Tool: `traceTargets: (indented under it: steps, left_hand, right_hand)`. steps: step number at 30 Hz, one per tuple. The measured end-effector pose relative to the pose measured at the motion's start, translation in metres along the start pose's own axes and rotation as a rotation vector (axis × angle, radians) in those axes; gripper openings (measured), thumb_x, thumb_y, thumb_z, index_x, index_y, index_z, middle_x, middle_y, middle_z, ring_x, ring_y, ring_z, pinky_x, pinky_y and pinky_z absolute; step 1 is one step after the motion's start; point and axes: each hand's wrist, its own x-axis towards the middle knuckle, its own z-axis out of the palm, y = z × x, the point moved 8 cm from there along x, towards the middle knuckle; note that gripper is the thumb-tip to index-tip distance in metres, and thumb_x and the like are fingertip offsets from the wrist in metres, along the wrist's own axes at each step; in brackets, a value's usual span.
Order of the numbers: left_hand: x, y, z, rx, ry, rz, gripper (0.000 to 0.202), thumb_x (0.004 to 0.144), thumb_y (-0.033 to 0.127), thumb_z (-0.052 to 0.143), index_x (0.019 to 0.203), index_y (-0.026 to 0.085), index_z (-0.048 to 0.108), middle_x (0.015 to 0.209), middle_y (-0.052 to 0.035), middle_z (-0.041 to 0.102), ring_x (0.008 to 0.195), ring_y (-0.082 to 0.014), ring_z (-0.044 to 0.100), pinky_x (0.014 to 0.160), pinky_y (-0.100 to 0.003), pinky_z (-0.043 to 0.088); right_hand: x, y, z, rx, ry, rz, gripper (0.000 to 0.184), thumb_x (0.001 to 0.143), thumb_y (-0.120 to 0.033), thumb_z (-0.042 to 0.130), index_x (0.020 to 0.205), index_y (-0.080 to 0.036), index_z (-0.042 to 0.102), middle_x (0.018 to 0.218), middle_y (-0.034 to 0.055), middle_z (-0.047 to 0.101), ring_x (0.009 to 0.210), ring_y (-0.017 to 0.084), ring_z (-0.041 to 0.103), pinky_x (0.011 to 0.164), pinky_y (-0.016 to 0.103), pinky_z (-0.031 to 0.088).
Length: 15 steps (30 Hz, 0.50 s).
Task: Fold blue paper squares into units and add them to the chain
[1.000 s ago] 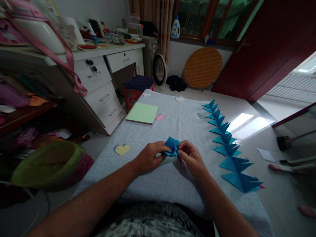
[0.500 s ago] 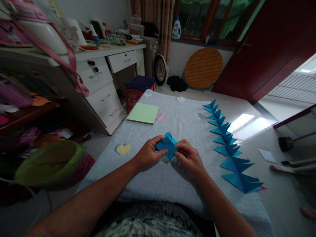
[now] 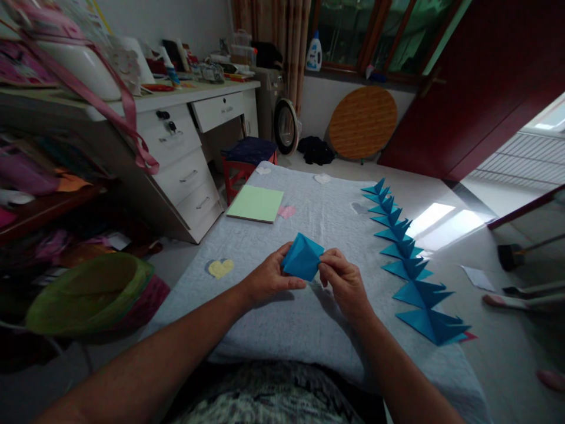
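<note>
A folded square of blue origami paper [image 3: 303, 259] is held up just above the cloth, one corner pointing away from me. My left hand [image 3: 272, 274] grips its left side, the thumb lying along the lower edge and the fingers partly hidden behind the paper. At the right corner, my right hand [image 3: 342, 277] pinches the paper between thumb and fingertips. To the right stands a long row of folded blue paper cranes [image 3: 408, 265] with pointed wings, close together along the table's edge. A stack of light green paper [image 3: 256, 203] lies beyond my left hand.
A pale grey cloth with heart patches covers the table [image 3: 247, 330]. Left of it are a bin [image 3: 88, 294] with a green liner and a white desk with drawers [image 3: 185, 171]. A red stool [image 3: 247, 156] is at the far left corner.
The blue paper has turned and shifted slightly right, showing a broader face. My left thumb has slid off its front to the lower edge, and my right fingers have moved up to its right corner.
</note>
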Motion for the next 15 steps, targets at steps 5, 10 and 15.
traceTargets:
  steps: [5, 10, 15]
  left_hand:
    - [0.000, -0.010, 0.011, -0.050, -0.041, -0.085, 0.064, 0.067, 0.024, 0.088, 0.122, 0.020, 0.055, 0.097, -0.0051, 0.071, 0.082, -0.0194, 0.071, 0.074, -0.030, 0.055]
    - [0.005, -0.003, -0.004, -0.123, 0.123, -0.004, 0.073, 0.067, 0.026, 0.087, 0.128, 0.021, 0.048, 0.089, -0.0012, 0.070, 0.066, -0.0144, 0.069, 0.065, -0.027, 0.055]
    - [0.004, 0.001, -0.006, 0.063, 0.168, 0.063, 0.059, 0.074, 0.030, 0.081, 0.125, 0.018, 0.053, 0.070, 0.0051, 0.062, 0.055, -0.0089, 0.057, 0.055, -0.021, 0.047]
  right_hand:
    - [0.000, -0.003, -0.001, -0.044, 0.016, -0.043, 0.007, 0.088, -0.025, 0.067, 0.085, -0.025, 0.073, 0.083, -0.0017, 0.052, 0.057, 0.007, 0.052, 0.048, 0.022, 0.043]
    - [-0.001, -0.001, -0.002, -0.041, 0.035, -0.063, 0.006, 0.089, -0.026, 0.065, 0.090, -0.025, 0.070, 0.083, -0.0023, 0.050, 0.056, 0.007, 0.052, 0.047, 0.022, 0.042]
    - [-0.002, 0.000, 0.002, -0.106, 0.020, -0.074, 0.006, 0.089, -0.024, 0.064, 0.090, -0.025, 0.070, 0.084, -0.0016, 0.052, 0.057, 0.007, 0.052, 0.048, 0.022, 0.043]
